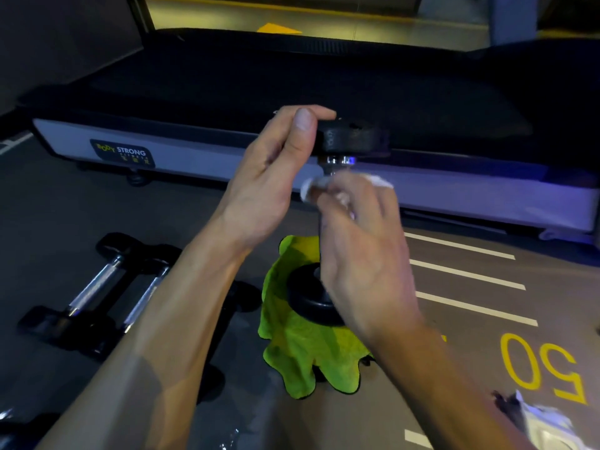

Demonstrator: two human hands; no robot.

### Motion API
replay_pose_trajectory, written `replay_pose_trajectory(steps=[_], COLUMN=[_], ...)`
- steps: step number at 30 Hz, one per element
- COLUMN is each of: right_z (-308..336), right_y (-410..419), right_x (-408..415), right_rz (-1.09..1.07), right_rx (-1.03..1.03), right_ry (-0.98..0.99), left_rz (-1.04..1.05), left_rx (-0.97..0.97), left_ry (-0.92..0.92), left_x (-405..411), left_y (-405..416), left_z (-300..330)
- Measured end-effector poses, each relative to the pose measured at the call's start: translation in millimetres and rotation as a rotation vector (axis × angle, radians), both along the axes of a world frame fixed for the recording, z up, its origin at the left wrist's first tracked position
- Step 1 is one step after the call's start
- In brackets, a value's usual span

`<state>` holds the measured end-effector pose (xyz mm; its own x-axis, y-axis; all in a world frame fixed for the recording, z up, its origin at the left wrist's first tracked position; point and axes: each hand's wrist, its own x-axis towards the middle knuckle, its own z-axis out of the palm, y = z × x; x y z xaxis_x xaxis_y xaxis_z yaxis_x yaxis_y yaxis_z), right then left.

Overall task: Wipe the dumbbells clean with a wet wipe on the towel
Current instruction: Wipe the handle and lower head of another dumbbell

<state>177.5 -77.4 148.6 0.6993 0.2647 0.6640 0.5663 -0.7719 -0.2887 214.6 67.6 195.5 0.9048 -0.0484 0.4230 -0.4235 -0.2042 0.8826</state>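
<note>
A black dumbbell (pixel 352 139) stands upright, its lower head (pixel 308 297) resting on a crumpled green towel (pixel 302 355) on the floor. My left hand (pixel 272 180) holds the rim of the upper head with fingers and thumb. My right hand (pixel 360 241) is wrapped round the chrome handle, pressing a white wet wipe (pixel 311 186) against it just under the upper head; the hand is motion-blurred and hides most of the handle.
Two more dumbbells (pixel 100 293) lie side by side on the grey floor at left. A treadmill (pixel 227 151) runs across behind. A wipe packet (pixel 548 423) lies at bottom right near a yellow floor number (pixel 545 371) and white lines.
</note>
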Motion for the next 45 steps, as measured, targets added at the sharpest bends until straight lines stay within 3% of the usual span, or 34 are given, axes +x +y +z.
replay_pose_trajectory(steps=[6,12,18,20,23,26,29,37,42,45], right_z=[-6.2,8.2,10.3,7.3,-4.1,-4.9,-4.1,4.7,5.7,4.1], right_y=[0.9,6.8,0.2,-1.3,-7.5,-13.4,-10.1,-3.3,8.3,5.2], right_x=[-19.8,-13.1,-6.0,-1.2,-4.6,-4.1,-1.4,1.5,-1.9,-0.3], right_rz=[0.015,-0.107,-0.083,-0.037,0.108,0.109,0.095,0.083,-0.034,-0.028], right_rx=[-0.099,-0.145,-0.093,-0.013,0.305,0.578,0.645,0.322,0.066,0.101], right_ry=[0.077,0.076,0.041,0.053,0.109,0.183,0.216,0.044,0.081,0.077], left_rz=[0.004,0.015,0.032,0.028,0.043,0.046,0.051,0.045,0.057,0.058], left_rx=[0.000,0.034,0.031,0.024,0.028,0.005,0.000,0.002,0.017,0.023], left_ry=[-0.018,0.019,0.009,0.010,0.012,0.002,0.007,0.011,0.036,0.030], left_x=[-1.6,-2.8,-3.9,-3.5,-2.5,-0.2,1.6,-1.3,-0.9,-1.1], left_y=[-3.8,-1.1,-4.3,-3.7,-3.4,-4.2,-5.2,-3.9,-6.6,-8.0], left_z=[-1.1,1.5,2.2,2.7,1.4,-1.0,-1.2,-1.4,3.2,3.3])
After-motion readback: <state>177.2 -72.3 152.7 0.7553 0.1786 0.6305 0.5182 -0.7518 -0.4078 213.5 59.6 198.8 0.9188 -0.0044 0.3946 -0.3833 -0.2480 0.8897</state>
